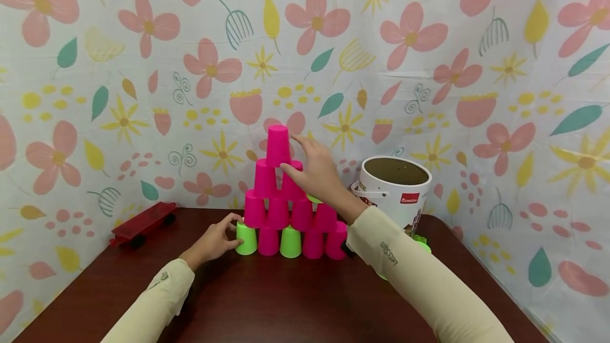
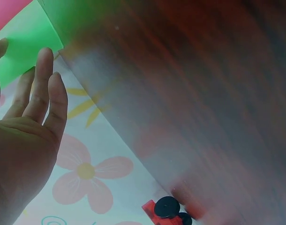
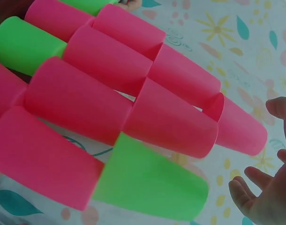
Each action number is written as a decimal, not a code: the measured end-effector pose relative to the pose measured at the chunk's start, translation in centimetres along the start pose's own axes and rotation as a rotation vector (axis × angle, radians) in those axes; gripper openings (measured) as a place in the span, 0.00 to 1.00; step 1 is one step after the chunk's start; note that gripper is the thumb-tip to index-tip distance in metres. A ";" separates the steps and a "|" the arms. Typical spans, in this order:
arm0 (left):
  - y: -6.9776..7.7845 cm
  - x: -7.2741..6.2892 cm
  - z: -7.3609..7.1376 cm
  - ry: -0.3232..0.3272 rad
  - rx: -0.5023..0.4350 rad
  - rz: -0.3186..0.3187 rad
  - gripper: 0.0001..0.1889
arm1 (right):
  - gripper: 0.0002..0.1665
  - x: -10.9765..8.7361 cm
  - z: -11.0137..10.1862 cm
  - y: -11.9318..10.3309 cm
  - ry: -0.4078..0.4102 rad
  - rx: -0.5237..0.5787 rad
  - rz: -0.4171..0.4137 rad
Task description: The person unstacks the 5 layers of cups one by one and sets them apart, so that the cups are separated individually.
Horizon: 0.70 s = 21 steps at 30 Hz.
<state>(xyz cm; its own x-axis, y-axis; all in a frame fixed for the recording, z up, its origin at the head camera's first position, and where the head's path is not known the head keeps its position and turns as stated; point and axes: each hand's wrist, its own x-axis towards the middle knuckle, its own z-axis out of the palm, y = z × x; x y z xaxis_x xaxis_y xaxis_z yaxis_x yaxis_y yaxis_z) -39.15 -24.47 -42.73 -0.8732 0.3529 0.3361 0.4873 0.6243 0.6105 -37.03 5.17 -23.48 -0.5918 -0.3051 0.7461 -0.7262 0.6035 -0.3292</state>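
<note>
Upside-down cups, mostly pink with some green, form a stepped stack on the table. At its peak stands one pink cup (image 1: 278, 145), resting across two pink cups (image 1: 265, 179) below. My right hand (image 1: 320, 171) is spread beside this top cup; the right wrist view shows a gap between the fingers and the cup (image 3: 244, 125). A green cup (image 3: 152, 180) ends the third row, mostly hidden by that hand in the head view. My left hand (image 1: 214, 240) holds the bottom-left green cup (image 1: 246, 238) between thumb and fingers.
A white bucket (image 1: 397, 195) with a handle stands at the back right. Behind the right sleeve, green items (image 1: 421, 245) show partly. A red wheeled toy (image 1: 145, 224) sits at the table's left edge. A flowered sheet (image 1: 305, 68) hangs close behind the stack.
</note>
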 end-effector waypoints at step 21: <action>-0.4 0.0 -0.1 0.019 0.019 0.058 0.24 | 0.40 3.5 2.5 -0.9 -0.072 0.115 0.148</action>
<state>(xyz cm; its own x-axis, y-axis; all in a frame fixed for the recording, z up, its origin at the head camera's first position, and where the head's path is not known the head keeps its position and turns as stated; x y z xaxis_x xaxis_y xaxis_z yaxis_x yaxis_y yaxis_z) -39.34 -24.78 -42.96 -0.8432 0.3762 0.3841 0.5373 0.6164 0.5757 -39.33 1.72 -22.07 -0.7152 -0.2737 0.6431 -0.6624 0.5587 -0.4990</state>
